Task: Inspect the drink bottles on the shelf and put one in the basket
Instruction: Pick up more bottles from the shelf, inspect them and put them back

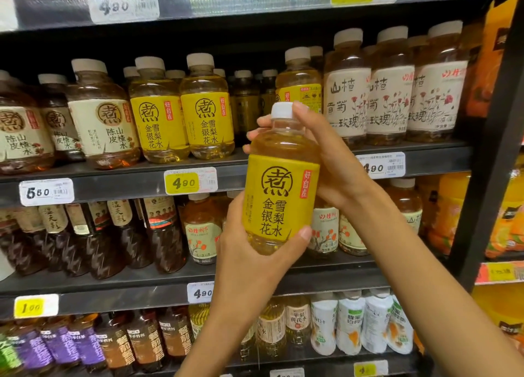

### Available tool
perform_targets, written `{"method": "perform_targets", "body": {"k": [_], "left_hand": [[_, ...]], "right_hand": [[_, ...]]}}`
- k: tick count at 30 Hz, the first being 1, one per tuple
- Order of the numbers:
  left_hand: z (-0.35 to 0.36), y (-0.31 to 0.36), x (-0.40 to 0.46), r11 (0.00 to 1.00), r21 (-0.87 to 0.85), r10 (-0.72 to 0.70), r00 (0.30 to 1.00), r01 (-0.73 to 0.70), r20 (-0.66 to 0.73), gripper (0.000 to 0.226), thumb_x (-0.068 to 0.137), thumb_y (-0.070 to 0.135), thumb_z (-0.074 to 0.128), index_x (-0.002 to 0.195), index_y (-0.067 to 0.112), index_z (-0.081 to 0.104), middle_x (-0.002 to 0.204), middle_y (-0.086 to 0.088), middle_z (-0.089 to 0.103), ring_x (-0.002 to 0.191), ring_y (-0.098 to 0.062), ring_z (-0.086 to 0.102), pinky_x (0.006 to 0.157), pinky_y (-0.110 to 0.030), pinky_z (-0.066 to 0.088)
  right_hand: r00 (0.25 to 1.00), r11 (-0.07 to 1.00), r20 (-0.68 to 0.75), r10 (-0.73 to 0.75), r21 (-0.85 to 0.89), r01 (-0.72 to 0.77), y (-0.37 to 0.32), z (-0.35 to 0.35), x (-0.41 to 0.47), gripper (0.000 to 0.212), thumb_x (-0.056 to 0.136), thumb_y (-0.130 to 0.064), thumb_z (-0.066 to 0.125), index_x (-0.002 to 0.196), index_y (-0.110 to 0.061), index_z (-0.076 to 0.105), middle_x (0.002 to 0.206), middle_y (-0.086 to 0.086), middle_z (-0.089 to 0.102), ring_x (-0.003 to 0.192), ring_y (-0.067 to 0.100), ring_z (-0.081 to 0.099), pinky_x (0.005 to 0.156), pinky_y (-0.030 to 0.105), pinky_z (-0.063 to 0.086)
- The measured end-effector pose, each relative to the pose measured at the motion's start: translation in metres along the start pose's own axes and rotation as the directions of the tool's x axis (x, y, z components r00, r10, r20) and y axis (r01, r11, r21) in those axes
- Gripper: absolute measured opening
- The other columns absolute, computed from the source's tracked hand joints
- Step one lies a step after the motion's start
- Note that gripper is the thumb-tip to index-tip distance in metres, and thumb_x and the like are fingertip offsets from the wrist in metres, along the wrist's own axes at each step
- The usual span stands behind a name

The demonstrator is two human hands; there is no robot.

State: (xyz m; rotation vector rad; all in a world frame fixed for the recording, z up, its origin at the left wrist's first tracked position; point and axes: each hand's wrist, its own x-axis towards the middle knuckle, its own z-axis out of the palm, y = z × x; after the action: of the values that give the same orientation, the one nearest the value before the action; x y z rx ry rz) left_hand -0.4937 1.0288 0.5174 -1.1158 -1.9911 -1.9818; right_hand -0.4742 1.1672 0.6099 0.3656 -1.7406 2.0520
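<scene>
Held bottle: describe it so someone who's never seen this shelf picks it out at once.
In front of the dark drinks shelving, at the centre of the view, two hands hold one bottle upright: the left hand grips its base, the right hand its neck. Its yellow label matches the two yellow-label bottles on the shelf, but it alone is off the shelf and has a bright white cap.

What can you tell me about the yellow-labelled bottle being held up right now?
The held bottle is clear plastic, upright, filled with pale golden drink, capped in white, wrapped in a yellow label with dark characters and a red tab. It is off the shelf, label toward the camera. The left hand grips its base; the right hand curls round its shoulder and neck.
</scene>
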Motion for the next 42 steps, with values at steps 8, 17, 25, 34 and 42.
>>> {"method": "perform_targets", "body": {"k": [8, 17, 25, 34, 42], "left_hand": [[-0.007, -0.002, 0.003, 0.992, -0.117, -0.030, 0.996, 0.041, 0.090, 0.076, 0.056, 0.054, 0.075, 0.125, 0.041, 0.047, 0.109, 0.023, 0.064, 0.099, 0.004, 0.063, 0.075, -0.007, 0.049], [0.010, -0.008, 0.005, 0.999, 0.035, 0.022, 0.999, -0.021, -0.038, 0.093, 0.062, 0.042, 0.087, 0.137, 0.040, 0.032, 0.122, 0.022, 0.052, 0.111, 0.006, 0.053, 0.091, -0.020, 0.050], [-0.007, -0.006, 0.005, 0.982, -0.186, 0.010, 0.981, 0.026, 0.192, 0.062, 0.057, 0.037, 0.083, 0.112, 0.048, 0.057, 0.109, 0.013, 0.071, 0.098, -0.007, 0.069, 0.076, -0.016, 0.054], [-0.001, -0.006, 0.002, 0.966, -0.258, 0.031, 0.973, 0.030, 0.229, 0.072, 0.062, 0.034, 0.078, 0.126, 0.034, 0.046, 0.113, 0.014, 0.069, 0.101, -0.006, 0.068, 0.077, -0.015, 0.053], [0.010, -0.009, -0.001, 0.991, -0.132, 0.040, 0.993, -0.026, 0.108, 0.095, 0.054, 0.043, 0.082, 0.137, 0.027, 0.039, 0.116, 0.014, 0.064, 0.105, -0.004, 0.064, 0.079, -0.016, 0.053]], "right_hand": [[0.994, 0.995, -0.047, -0.102, -0.004, 0.102, 0.004, 0.005, 0.002, 0.031, 0.086, -0.038, 0.057, 0.094, -0.010, 0.070, 0.096, 0.009, 0.074, 0.088, 0.020, 0.071, 0.076, 0.029, 0.057], [0.972, 0.977, -0.173, -0.161, -0.169, 0.132, 0.002, 0.014, -0.009, 0.027, 0.087, -0.034, 0.067, 0.100, -0.011, 0.070, 0.100, 0.009, 0.074, 0.089, 0.017, 0.072, 0.078, 0.028, 0.057], [0.989, 0.971, 0.054, -0.134, -0.190, 0.142, -0.013, -0.004, -0.013, 0.032, 0.090, -0.035, 0.052, 0.107, -0.015, 0.068, 0.108, 0.008, 0.073, 0.106, 0.024, 0.067, 0.092, 0.035, 0.054], [0.988, 0.992, 0.083, -0.128, -0.009, 0.129, -0.011, 0.001, -0.014, 0.027, 0.086, -0.031, 0.052, 0.087, -0.009, 0.069, 0.093, 0.009, 0.072, 0.096, 0.030, 0.065, 0.088, 0.039, 0.052], [0.971, 0.971, -0.140, -0.192, -0.174, 0.167, -0.007, 0.011, -0.021, 0.031, 0.084, -0.035, 0.066, 0.094, -0.006, 0.070, 0.097, 0.012, 0.074, 0.082, 0.017, 0.070, 0.074, 0.026, 0.056]]}}
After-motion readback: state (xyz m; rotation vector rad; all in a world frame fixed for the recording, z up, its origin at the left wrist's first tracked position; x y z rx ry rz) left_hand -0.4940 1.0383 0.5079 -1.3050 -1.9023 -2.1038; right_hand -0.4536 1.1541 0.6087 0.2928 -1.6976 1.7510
